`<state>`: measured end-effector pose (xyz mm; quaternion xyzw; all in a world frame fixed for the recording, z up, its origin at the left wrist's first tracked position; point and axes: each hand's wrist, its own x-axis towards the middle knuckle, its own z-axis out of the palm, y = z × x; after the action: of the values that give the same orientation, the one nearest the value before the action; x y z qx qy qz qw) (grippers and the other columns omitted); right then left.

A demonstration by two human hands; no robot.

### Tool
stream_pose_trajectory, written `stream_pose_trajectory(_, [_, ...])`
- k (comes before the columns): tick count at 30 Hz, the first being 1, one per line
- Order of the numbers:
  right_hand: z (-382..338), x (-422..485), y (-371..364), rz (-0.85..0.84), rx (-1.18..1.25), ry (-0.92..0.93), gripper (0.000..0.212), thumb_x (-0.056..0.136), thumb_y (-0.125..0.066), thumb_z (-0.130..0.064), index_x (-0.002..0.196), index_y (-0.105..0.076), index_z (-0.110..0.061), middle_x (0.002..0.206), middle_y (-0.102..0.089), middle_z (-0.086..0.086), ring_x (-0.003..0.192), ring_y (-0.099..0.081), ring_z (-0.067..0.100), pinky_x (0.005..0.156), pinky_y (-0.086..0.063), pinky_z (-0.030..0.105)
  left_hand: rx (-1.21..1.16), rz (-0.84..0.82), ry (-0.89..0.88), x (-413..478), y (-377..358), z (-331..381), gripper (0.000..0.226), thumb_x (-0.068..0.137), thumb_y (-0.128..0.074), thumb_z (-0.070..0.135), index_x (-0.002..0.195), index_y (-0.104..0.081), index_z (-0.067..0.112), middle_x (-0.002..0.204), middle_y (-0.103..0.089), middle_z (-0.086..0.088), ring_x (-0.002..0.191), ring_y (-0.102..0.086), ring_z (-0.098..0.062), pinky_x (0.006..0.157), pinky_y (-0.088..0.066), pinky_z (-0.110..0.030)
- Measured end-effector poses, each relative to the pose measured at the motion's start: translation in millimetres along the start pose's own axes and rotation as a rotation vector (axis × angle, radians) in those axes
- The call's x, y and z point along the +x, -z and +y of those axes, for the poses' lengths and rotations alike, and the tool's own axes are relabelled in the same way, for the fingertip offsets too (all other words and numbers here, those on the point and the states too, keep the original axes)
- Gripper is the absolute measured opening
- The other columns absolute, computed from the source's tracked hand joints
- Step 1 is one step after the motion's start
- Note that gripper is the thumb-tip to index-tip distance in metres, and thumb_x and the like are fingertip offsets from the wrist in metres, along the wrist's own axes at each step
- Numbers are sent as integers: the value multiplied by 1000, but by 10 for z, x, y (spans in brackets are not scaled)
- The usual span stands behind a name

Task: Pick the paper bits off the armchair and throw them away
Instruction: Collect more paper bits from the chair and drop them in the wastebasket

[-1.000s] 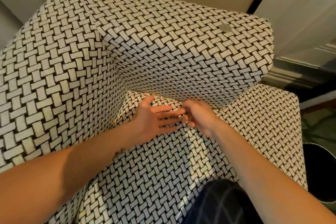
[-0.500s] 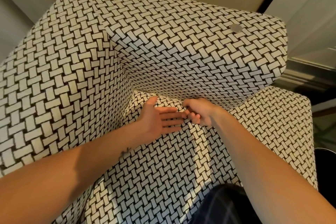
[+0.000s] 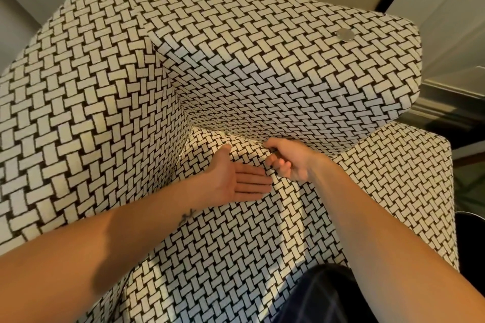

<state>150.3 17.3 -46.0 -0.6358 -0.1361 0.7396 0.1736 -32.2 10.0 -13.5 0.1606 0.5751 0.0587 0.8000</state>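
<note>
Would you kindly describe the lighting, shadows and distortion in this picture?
Head view: warm, patchy light on the armchair; dark shadow bands cross the seat; the wide-angle lens bows the chair's edges; no obvious motion blur or glare.

One head cam, wide-angle, close above the armchair (image 3: 110,102), pitched steeply down, facing its far seat-back corner.

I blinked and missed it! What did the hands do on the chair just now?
The right hand curled its fingers tighter and edged back to the crease at the back of the armchair; whether it pinches anything is hidden. The left hand stayed open, palm up, on the seat.
</note>
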Motion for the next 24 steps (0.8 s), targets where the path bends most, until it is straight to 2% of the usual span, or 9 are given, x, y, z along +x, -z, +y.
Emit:
stream_pose_trajectory(2, [-38, 14, -4, -18, -55, -51, 38, 101, -53, -38, 80, -59, -7, 52, -39, -6, 34, -26, 4, 27, -23, 13, 0, -23, 16, 0, 15, -5, 102, 100, -7, 72, 118, -66, -10, 111, -72, -30, 107, -71, -42, 93, -56, -47])
stream_pose_trajectory(5, [-36, -11, -12, -19, -19, -24, 23, 103, -54, -29, 94, -57, -8, 49, -43, -6, 32, -27, 3, 27, -23, 13, -7, -39, 18, 7, 30, 0, 103, 99, -8, 73, 119, -66, -10, 113, -72, -30, 110, -70, -42, 94, -56, -48])
stream_pose_trajectory(6, [-16, -32, -15, -12, 5, -3, 20, 103, -54, -26, 92, -54, -9, 47, -44, -6, 31, -27, 3, 26, -23, 13, -1, -41, 18, 12, 32, -3, 103, 99, -8, 73, 120, -66, -9, 113, -72, -30, 110, -70, -42, 94, -56, -48])
stream_pose_trajectory(9, [40, -43, 7, -7, 24, 23, 35, 104, -53, -27, 72, -46, -14, 41, -40, -7, 28, -26, 3, 25, -20, 13, 15, -46, 10, 21, 29, -8, 103, 99, -7, 73, 121, -66, -9, 114, -72, -28, 110, -70, -41, 94, -56, -48])
stream_pose_trajectory(11, [62, -35, 26, -15, 24, 34, 39, 103, -54, -27, 68, -44, -15, 42, -38, -7, 29, -25, 3, 26, -19, 13, 18, -50, 8, 21, 33, -14, 103, 99, -7, 73, 121, -66, -8, 114, -73, -28, 109, -70, -41, 93, -57, -48])
stream_pose_trajectory(15, [34, -51, -8, -11, 7, 29, 26, 102, -53, -27, 85, -53, -8, 47, -43, -6, 33, -27, 3, 27, -22, 13, 21, -60, 10, 30, 32, -14, 103, 99, -7, 73, 120, -67, -8, 114, -73, -28, 109, -71, -41, 91, -57, -47])
stream_pose_trajectory(17, [-34, -37, -54, 14, -91, -19, 36, 101, -53, -40, 93, -59, -6, 48, -45, -7, 33, -27, 3, 28, -23, 13, 20, -58, 6, 35, 36, -14, 103, 99, -7, 73, 119, -67, -8, 113, -73, -28, 107, -72, -40, 88, -58, -46])
stream_pose_trajectory(20, [-124, -9, -119, 76, -236, -121, 51, 94, -55, -62, 79, -64, -13, 51, -41, -11, 33, -28, 1, 32, -20, 9, 16, -53, 4, 42, 33, -20, 102, 100, -7, 73, 119, -67, -8, 112, -73, -28, 105, -73, -40, 88, -59, -46])
stream_pose_trajectory(24, [-83, 38, -199, 233, -143, -27, 45, 92, -66, -51, 66, -52, -16, 40, -42, -10, 27, -29, 1, 27, -22, 12, 10, -43, 0, 34, 20, -24, 102, 100, -8, 72, 118, -68, -8, 111, -73, -28, 104, -73, -40, 92, -58, -48])
